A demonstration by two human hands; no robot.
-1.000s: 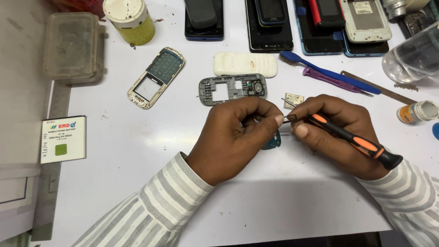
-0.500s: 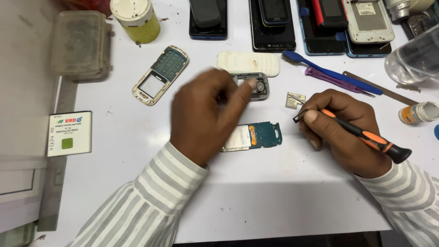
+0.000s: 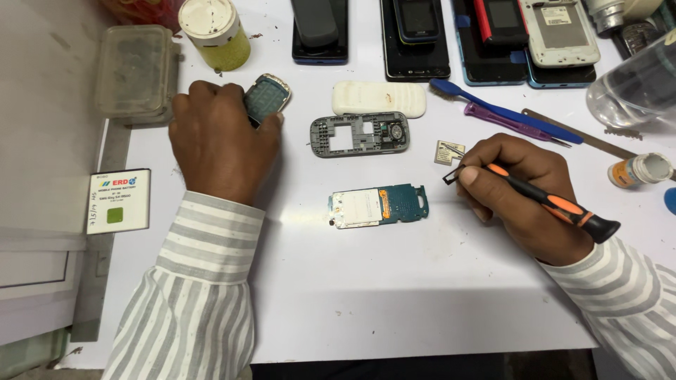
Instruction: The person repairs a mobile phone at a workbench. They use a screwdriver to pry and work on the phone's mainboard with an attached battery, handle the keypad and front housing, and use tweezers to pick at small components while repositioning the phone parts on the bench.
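1. Left hand [image 3: 222, 137] laid over the phone front cover [image 3: 267, 97] at the upper left of the white table [image 3: 394, 295], fingers closed on its lower part; only the rounded upper end of the cover visible past the knuckles.
2. Right hand [image 3: 524, 197] clamped around a black and orange screwdriver [image 3: 556, 205], tip pointing left, just beside a small square metal part [image 3: 448, 152] but not clearly touching it.
3. Hands well apart, one at each side of the work area.
4. Between them, flat on the table and untouched: a green circuit board [image 3: 379, 207] with a pale screen part at its left end.
5. Above the board, a grey phone middle frame [image 3: 359, 134], and above that a white keypad piece [image 3: 379, 99], both lying free.
6. To the right of the keypad piece, a blue brush [image 3: 503, 111] and a purple pry tool [image 3: 510, 125], side by side.
7. Along the far edge, a row of several phones [image 3: 415, 35].
8. At the left, a clear plastic box [image 3: 135, 70], a yellow jar with white lid [image 3: 215, 32] and a white battery [image 3: 118, 200] with a green square.
9. Near the right edge, a small white bottle [image 3: 637, 170] on its side.
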